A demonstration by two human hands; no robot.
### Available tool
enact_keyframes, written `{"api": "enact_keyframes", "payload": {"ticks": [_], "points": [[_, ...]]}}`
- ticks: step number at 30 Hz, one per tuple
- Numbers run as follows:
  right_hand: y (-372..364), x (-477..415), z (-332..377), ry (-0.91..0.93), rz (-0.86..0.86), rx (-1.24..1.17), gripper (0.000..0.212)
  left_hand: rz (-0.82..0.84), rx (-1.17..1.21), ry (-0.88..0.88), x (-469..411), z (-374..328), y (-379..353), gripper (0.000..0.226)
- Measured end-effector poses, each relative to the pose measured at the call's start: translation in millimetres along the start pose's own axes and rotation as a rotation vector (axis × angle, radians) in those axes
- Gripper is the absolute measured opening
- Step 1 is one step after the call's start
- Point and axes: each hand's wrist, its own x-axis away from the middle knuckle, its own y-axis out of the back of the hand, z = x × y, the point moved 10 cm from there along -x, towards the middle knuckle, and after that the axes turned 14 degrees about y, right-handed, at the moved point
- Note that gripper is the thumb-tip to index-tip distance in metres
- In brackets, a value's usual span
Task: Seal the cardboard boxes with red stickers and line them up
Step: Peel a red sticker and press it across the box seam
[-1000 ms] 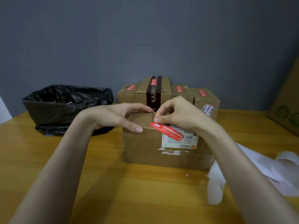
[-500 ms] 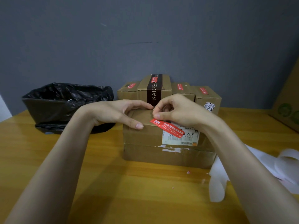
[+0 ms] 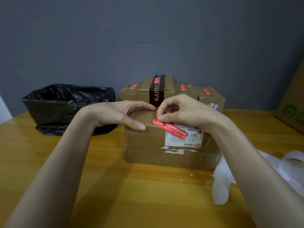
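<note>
Red oblong sticker [image 3: 170, 129] hung slantwise on the front of the brown cardboard box [image 3: 148, 140].
The right hand [image 3: 185, 112] pinched its upper end; the left hand [image 3: 118, 114] rested, fingers relaxed, on the box top.

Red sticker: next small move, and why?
Probably press the red sticker down across the top edge of the front box: the right hand pinches only its upper end, the rest hangs loose over the white label, the left hand steadies it.
</note>
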Motion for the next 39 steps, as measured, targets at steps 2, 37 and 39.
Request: {"api": "enact_keyframes", "payload": {"ticks": [2,37,39], "points": [[1.7,-1.0,-1.5,0.008,-0.02,-0.019,0.013,0.001,0.007,-0.006,0.5,-0.5,-0.2,0.071],[6.8,27.0,33.4,0.259,0.291,-0.524,0.017,0.003,-0.051,0.025,-0.1,0.1,-2.4,0.074],[14.1,29.7,35.1,0.283,0.267,-0.556,0.016,-0.019,-0.041,0.027,1.0,0.5,0.8,0.073]]}}
